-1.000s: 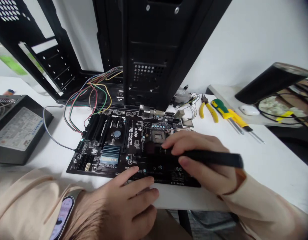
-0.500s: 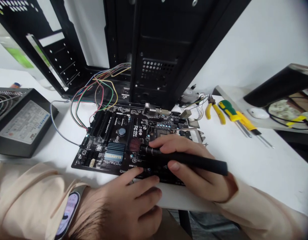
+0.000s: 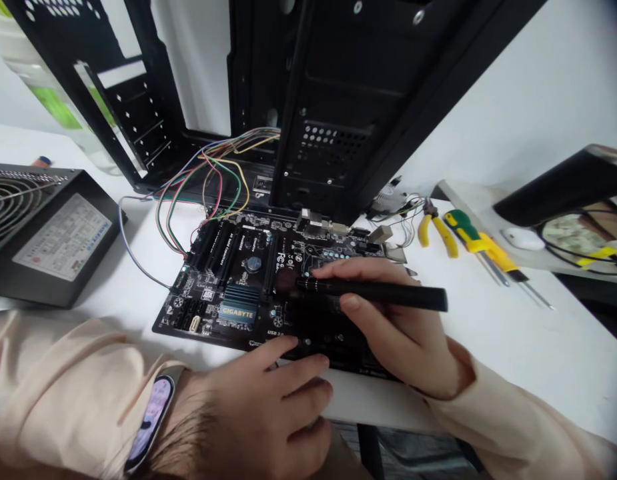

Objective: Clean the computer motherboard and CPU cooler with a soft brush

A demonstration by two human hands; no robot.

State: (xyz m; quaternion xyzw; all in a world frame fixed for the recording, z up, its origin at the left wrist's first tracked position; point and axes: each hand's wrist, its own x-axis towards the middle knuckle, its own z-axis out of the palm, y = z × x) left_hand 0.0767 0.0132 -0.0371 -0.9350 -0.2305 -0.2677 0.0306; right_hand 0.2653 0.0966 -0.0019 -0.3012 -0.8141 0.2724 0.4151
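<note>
A black motherboard [image 3: 262, 331] lies flat on the white table, its blue heatsink [image 3: 238, 311] marked GIGABYTE. Held between the thumb and fingers of my right hand [image 3: 405, 327] is a brush [image 3: 398, 295] with a black handle. Its dark bristles are blurred against the board, close to the long slot right of the heatsink. My left hand [image 3: 273, 407] rests at the board's near edge, fingers spread, fingertips touching that edge. Thin coloured wires [image 3: 223, 183] run from the computer case [image 3: 358, 73] to the board's left side.
The case stands upright behind the board. To the left sits a power supply [image 3: 63, 227] with a fan grille. On the right lie yellow-handled pliers [image 3: 437, 230], a green-and-yellow screwdriver [image 3: 463, 228] and a yellow one [image 3: 498, 257]. A black cylinder [image 3: 548, 180] lies farther right.
The whole scene has shifted slightly right in view. My right hand has moved the brush a little toward the back of the board, and its handle lies more level. My left hand stays at the edge.
</note>
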